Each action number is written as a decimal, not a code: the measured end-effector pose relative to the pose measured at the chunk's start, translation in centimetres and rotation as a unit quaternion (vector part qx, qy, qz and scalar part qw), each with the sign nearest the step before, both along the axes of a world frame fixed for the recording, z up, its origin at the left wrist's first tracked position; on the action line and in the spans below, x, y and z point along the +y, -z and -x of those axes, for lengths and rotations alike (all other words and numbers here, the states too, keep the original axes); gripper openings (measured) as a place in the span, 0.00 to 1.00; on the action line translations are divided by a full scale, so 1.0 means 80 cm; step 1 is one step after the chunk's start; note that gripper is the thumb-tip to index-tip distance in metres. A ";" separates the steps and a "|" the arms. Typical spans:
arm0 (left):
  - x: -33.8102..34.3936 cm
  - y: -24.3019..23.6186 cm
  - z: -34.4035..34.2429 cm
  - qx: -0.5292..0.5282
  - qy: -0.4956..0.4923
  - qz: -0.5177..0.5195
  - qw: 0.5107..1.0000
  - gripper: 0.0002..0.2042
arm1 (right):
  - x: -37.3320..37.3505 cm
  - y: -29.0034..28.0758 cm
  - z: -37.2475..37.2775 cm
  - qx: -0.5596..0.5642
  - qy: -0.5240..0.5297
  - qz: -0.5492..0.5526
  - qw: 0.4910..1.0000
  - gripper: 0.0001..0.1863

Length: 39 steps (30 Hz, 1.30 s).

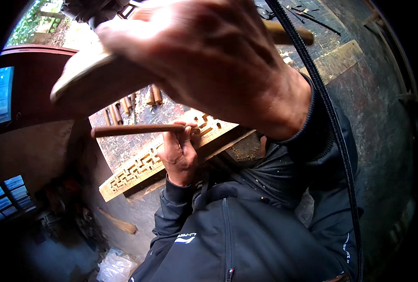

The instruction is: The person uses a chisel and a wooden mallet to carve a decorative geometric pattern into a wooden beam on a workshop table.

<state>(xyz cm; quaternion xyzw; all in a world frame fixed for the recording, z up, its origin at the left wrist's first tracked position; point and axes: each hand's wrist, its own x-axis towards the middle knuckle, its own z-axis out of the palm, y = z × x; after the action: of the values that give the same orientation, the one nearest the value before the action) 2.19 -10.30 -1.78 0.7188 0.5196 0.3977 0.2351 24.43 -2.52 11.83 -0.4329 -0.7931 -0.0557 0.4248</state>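
Observation:
My right hand (pixel 195 51), large and blurred near the camera, is raised with its fingers closed around a wooden mallet (pixel 94 82). The mallet's thick end lies to the left, and a rounded wooden end shows beyond the hand at the right. Below it my left hand (pixel 178 160) grips a chisel by its lower part. The long brown handle of the chisel (pixel 138 130) points left. The chisel's tip is hidden by the fingers. Under that hand lies a pale wooden board (pixel 136 171) with carved slots in a lattice pattern.
Several wooden-handled tools (pixel 119 110) lie on the worktable behind the board. Dark slim tools (pixel 312 19) and another plank (pixel 338 61) are at the far right. A broom (pixel 119 221) and a white plastic bag (pixel 116 265) are on the floor at lower left. A black cord crosses the right side.

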 end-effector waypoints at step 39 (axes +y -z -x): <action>-0.009 0.053 0.023 -0.298 -0.111 0.035 0.947 0.09 | 0.020 0.006 0.014 0.105 -0.129 -0.095 0.981 0.20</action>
<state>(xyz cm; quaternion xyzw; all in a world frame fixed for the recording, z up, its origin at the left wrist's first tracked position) 0.36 -11.05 -6.03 0.4965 0.5155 0.5992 0.3588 23.32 -0.95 11.32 -0.2882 -0.7841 -0.0299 0.5488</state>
